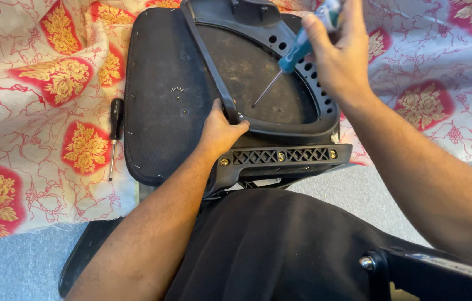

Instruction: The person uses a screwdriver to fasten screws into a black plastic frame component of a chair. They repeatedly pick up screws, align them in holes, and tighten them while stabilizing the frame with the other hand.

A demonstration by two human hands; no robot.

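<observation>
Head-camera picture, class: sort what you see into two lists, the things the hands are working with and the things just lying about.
In use:
- left hand, gripping the black plastic frame
- right hand, holding the blue-handled screwdriver
- black seat pad under the frame

Lying about:
- black-handled screwdriver on the patterned cloth
- small loose staples or screws on the pad

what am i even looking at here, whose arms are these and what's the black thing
This is one picture from a camera worn on a person's head, looking down at their own two bare arms. The left hand grips the rim of a black plastic chair frame, which lies on a dark padded seat panel. The right hand holds a blue-handled screwdriver, its tip pointing down inside the frame. A second, black-handled screwdriver lies to the left on a red and gold patterned cloth.
</observation>
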